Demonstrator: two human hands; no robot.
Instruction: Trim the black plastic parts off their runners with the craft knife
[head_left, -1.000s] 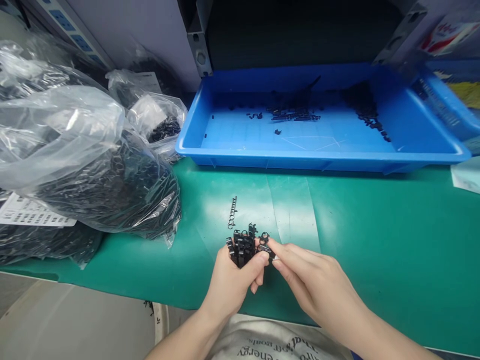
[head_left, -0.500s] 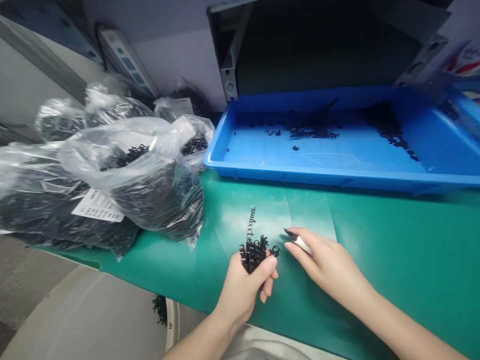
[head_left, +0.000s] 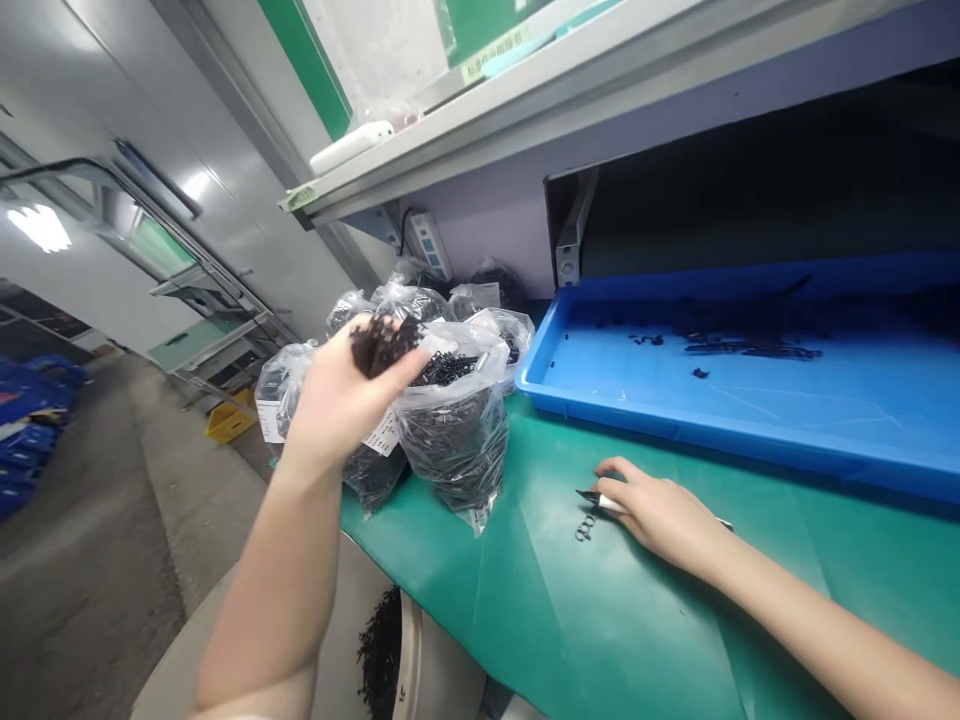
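My left hand (head_left: 349,390) is raised at the left, its fingers wrapped round a bunch of small black parts (head_left: 384,343), beside the mouth of an open clear bag (head_left: 454,440) full of similar black pieces. On the green mat (head_left: 540,620), my right hand (head_left: 660,515) grips a slim tool (head_left: 611,503) with a white section and a dark pointed tip. Just below that tip lies a short strip of black rings (head_left: 585,527), partly close to my fingers.
Behind the mat stands a blue tray (head_left: 712,430) with scattered black pieces. More filled bags (head_left: 375,470) crowd the left. A pale round bin (head_left: 411,650) holding black pieces is below the table edge. A shelf (head_left: 480,130) hangs overhead.
The view has swung left. My left hand has moved with the black parts from the mat up to the bags. My right hand is now down at the ring strip, still gripping the tool.
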